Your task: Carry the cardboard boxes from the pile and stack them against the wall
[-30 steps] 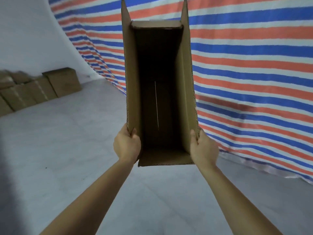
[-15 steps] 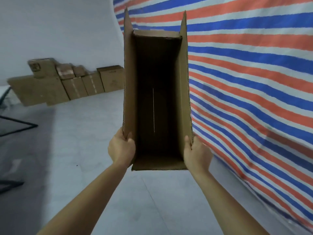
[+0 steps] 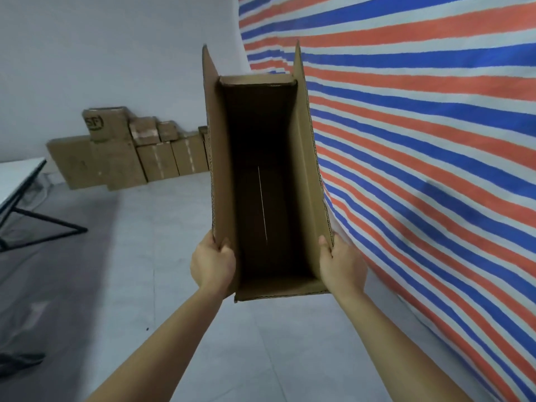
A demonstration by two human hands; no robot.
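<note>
I hold a long open cardboard box (image 3: 310,169) out in front of me, its open side facing me and its dark inside empty. My left hand (image 3: 213,264) grips the left flap near the box's near end. My right hand (image 3: 342,265) grips the right flap at the same height. Far ahead on the left, a stack of cardboard boxes (image 3: 127,152) stands against the white wall (image 3: 101,53); the held box hides the stack's right end.
A red, blue and white striped tarp (image 3: 420,140) hangs along the whole right side. A white table with black legs (image 3: 20,181) stands at the left edge. Grey tiled floor (image 3: 145,242) stretches between me and the stack.
The view has swung left: the stack against the wall has shifted toward the centre and the table has come into sight. Both hands keep the same grip on the box.
</note>
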